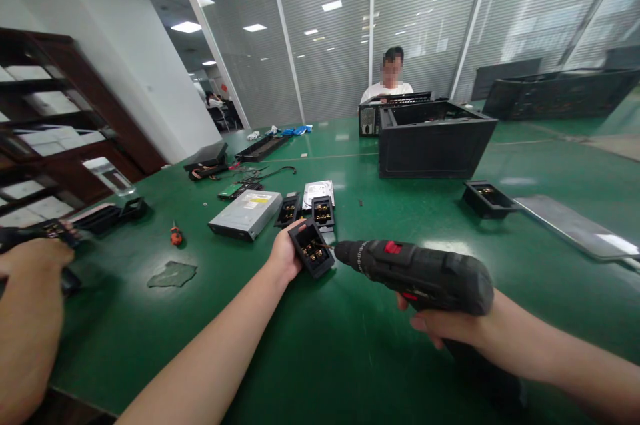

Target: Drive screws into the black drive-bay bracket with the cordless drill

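Observation:
My left hand (287, 254) is closed around the side of a small black plastic tray (320, 267), tilted towards me with several brass-coloured screws inside. In my right hand (453, 325) is a black cordless drill (425, 271) with red switches, gripped by its handle and pointing left. Its thin bit reaches the tray's right side; whether it touches a screw I cannot tell. Just behind the held tray stand two similar trays, a left one (287, 210) and a right one (323, 211), both with brass screws. A hard drive (319, 193) lies behind them.
A silver optical drive (247, 211), orange screwdriver (175, 235) and grey-green flat scrap (173, 274) lie left. Black computer cases (430, 148) stand at the back, with a person (387, 86) behind. Another tray (485, 199) sits right. A co-worker's arm (33, 318) enters at left.

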A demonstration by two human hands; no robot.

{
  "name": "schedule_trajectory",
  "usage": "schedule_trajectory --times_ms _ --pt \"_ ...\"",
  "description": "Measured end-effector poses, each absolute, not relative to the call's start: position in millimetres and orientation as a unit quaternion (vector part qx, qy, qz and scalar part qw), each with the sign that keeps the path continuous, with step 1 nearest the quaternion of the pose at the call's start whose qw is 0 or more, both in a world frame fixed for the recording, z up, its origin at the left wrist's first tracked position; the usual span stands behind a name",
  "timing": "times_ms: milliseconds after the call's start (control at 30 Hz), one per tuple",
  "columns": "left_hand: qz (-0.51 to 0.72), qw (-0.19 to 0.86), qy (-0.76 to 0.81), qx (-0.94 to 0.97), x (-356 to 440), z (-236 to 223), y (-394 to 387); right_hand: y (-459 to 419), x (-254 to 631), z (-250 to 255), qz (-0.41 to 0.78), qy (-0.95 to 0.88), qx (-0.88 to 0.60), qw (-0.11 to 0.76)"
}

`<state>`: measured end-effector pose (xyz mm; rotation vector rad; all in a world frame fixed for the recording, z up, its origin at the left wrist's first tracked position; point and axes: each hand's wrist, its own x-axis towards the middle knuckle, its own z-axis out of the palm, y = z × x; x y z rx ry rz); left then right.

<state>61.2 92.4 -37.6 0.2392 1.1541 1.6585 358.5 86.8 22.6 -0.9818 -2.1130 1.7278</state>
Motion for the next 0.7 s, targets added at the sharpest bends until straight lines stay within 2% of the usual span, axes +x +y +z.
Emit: schedule_trajectory --times_ms 700 --pt "0.698 0.528 0.472 0.104 65.2 -34.5 90.2 86.9 360.3 22.1 0.584 -0.726 -0.347 0.111"
